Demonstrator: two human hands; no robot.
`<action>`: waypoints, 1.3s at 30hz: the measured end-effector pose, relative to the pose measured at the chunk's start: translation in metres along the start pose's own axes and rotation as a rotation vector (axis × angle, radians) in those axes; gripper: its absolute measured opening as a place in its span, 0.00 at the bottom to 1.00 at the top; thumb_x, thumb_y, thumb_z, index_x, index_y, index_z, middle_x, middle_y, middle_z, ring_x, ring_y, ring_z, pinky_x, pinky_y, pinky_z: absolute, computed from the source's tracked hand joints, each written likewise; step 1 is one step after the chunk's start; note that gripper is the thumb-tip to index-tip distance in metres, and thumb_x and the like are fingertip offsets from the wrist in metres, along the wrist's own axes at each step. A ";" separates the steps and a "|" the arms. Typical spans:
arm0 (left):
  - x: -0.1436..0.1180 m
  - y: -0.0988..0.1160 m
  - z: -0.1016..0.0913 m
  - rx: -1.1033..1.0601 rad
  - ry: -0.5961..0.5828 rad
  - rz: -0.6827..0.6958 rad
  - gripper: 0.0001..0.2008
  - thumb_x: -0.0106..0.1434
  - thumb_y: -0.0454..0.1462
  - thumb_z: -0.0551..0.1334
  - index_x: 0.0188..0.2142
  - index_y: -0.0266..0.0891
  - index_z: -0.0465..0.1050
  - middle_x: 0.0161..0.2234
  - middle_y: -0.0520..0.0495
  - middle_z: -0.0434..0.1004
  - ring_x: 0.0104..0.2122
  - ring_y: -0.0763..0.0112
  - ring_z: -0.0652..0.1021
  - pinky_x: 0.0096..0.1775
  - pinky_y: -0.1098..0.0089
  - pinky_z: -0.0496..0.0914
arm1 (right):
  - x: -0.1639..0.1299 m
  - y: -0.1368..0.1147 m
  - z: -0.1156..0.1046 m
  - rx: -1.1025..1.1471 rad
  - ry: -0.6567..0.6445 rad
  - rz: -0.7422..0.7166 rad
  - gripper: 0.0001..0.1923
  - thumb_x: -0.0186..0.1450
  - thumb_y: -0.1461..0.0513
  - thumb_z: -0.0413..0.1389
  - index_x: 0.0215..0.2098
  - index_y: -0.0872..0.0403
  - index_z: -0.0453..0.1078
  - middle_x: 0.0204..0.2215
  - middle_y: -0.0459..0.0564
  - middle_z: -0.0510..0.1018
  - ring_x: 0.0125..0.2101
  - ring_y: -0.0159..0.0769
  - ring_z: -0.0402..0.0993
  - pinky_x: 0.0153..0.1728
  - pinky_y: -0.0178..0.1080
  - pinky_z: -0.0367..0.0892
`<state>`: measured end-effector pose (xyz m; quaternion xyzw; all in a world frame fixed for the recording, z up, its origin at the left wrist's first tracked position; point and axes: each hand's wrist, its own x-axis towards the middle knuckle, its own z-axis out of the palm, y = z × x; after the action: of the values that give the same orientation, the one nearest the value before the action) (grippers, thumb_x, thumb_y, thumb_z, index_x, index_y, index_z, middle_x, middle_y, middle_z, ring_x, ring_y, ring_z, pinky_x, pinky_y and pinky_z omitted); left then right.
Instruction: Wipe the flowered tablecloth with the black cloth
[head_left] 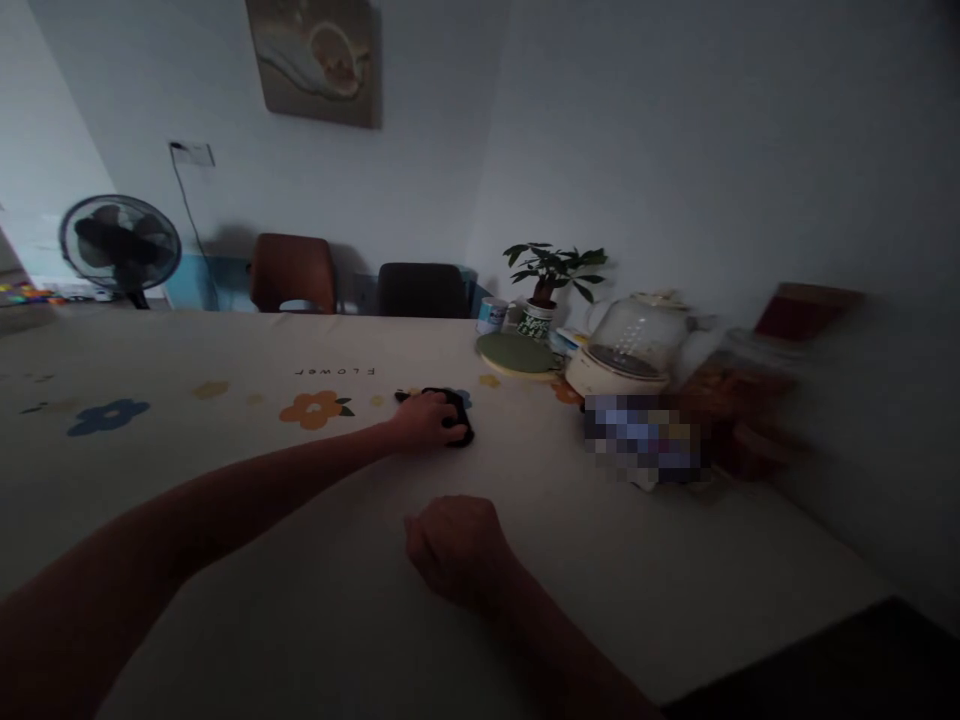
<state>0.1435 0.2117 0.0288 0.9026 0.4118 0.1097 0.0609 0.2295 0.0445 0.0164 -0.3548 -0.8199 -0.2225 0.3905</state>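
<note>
dim room, pale walls, framed picture high on the far wall. worktop (225, 450) under a cream cloth printed with flowers and the word "flower".

left hand (426, 418): reached far across the worktop, palm down on a small black object (459, 428). fingers (442, 408) curled over its near and top side; closed around it or only resting on it, cannot tell in this light. object flat on the cloth, its dark edge showing past the fingertips on the right and a thin strip at the far left; kind not identifiable.

right hand (459, 545): loose fist, knuckles up, resting on bare cloth near the body, holding nothing visible; well apart from the black object.

handling note, as judgement: for a secure hold, fingers wrapped fully round the object's far edge, thumb under the near side, before any lift; arm at long reach, so a slow draw back towards the body, clear of the crockery.

also present: green plate (517, 355), glass kettle (634, 355), potted plant (551, 275), all to the right of the object; two chairs (292, 272) at the far edge; standing fan (120, 245) at left.
</note>
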 end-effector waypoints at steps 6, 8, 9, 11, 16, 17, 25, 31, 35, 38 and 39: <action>-0.002 0.008 0.011 0.004 0.049 -0.191 0.36 0.62 0.56 0.60 0.65 0.43 0.61 0.68 0.33 0.52 0.67 0.44 0.55 0.64 0.41 0.52 | -0.004 0.004 0.008 -0.012 0.040 0.028 0.22 0.72 0.63 0.42 0.19 0.53 0.59 0.14 0.41 0.63 0.17 0.26 0.54 0.22 0.38 0.46; 0.005 0.011 0.020 -0.013 -0.007 -0.217 0.39 0.62 0.58 0.58 0.67 0.46 0.56 0.67 0.33 0.54 0.67 0.44 0.54 0.63 0.37 0.51 | -0.005 0.005 0.010 -0.021 0.042 0.045 0.22 0.72 0.63 0.41 0.20 0.53 0.60 0.14 0.41 0.63 0.17 0.26 0.54 0.22 0.37 0.46; 0.009 0.012 0.023 -0.018 -0.028 -0.218 0.38 0.62 0.60 0.56 0.67 0.47 0.57 0.67 0.35 0.55 0.68 0.45 0.54 0.63 0.37 0.50 | -0.005 0.006 0.010 -0.024 0.041 0.052 0.22 0.72 0.62 0.41 0.20 0.53 0.60 0.14 0.41 0.64 0.17 0.26 0.54 0.22 0.37 0.45; 0.015 0.009 0.027 -0.015 -0.042 -0.229 0.38 0.62 0.62 0.54 0.67 0.50 0.57 0.69 0.38 0.51 0.69 0.47 0.51 0.64 0.38 0.47 | -0.006 0.007 0.011 -0.025 0.038 0.059 0.22 0.72 0.62 0.41 0.20 0.53 0.59 0.14 0.41 0.64 0.17 0.26 0.54 0.22 0.37 0.45; 0.033 -0.011 0.019 0.005 0.000 -0.370 0.34 0.64 0.59 0.51 0.65 0.50 0.62 0.67 0.34 0.55 0.67 0.38 0.54 0.61 0.33 0.49 | -0.008 0.008 0.014 -0.035 -0.017 0.093 0.21 0.71 0.62 0.43 0.19 0.53 0.58 0.14 0.41 0.64 0.17 0.26 0.54 0.22 0.37 0.44; 0.037 -0.013 0.017 0.006 0.006 -0.374 0.31 0.66 0.56 0.51 0.64 0.48 0.64 0.64 0.33 0.61 0.65 0.38 0.59 0.61 0.35 0.52 | -0.008 0.008 0.014 -0.040 -0.041 0.102 0.21 0.70 0.62 0.43 0.19 0.53 0.58 0.14 0.41 0.64 0.17 0.26 0.55 0.22 0.37 0.44; 0.000 0.006 0.022 -0.024 -0.012 -0.017 0.22 0.66 0.42 0.56 0.59 0.47 0.69 0.62 0.47 0.67 0.61 0.58 0.67 0.62 0.58 0.61 | -0.007 0.004 0.012 -0.048 -0.086 0.081 0.22 0.71 0.61 0.42 0.20 0.53 0.60 0.15 0.42 0.66 0.18 0.27 0.57 0.22 0.37 0.43; -0.021 0.008 0.031 -0.017 0.038 0.129 0.23 0.62 0.53 0.61 0.50 0.43 0.72 0.62 0.43 0.66 0.62 0.55 0.65 0.62 0.54 0.60 | -0.007 -0.001 0.012 0.016 -0.080 0.029 0.21 0.70 0.61 0.43 0.19 0.52 0.62 0.14 0.43 0.65 0.18 0.28 0.57 0.21 0.38 0.45; 0.029 -0.012 0.030 -0.017 0.089 0.002 0.16 0.67 0.43 0.54 0.48 0.39 0.73 0.57 0.41 0.70 0.59 0.59 0.68 0.60 0.61 0.63 | -0.004 -0.005 0.007 0.041 -0.240 0.058 0.19 0.67 0.60 0.47 0.19 0.53 0.60 0.15 0.42 0.66 0.18 0.27 0.59 0.20 0.36 0.44; 0.071 -0.037 0.028 -0.012 0.124 -0.168 0.21 0.67 0.38 0.51 0.57 0.38 0.69 0.63 0.38 0.62 0.63 0.56 0.63 0.62 0.58 0.61 | 0.005 -0.010 0.000 0.044 -0.425 0.115 0.20 0.68 0.58 0.49 0.19 0.53 0.62 0.16 0.43 0.69 0.19 0.28 0.63 0.19 0.33 0.47; 0.082 -0.045 0.028 -0.011 0.132 -0.228 0.23 0.67 0.37 0.50 0.59 0.39 0.67 0.65 0.37 0.59 0.65 0.55 0.61 0.62 0.56 0.61 | 0.009 -0.012 -0.003 0.047 -0.506 0.137 0.20 0.69 0.57 0.49 0.19 0.53 0.64 0.16 0.44 0.70 0.20 0.28 0.64 0.19 0.32 0.49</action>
<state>0.1697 0.3029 0.0049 0.8405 0.5140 0.1636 0.0506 0.2182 0.0389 0.0242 -0.4448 -0.8704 -0.0805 0.1951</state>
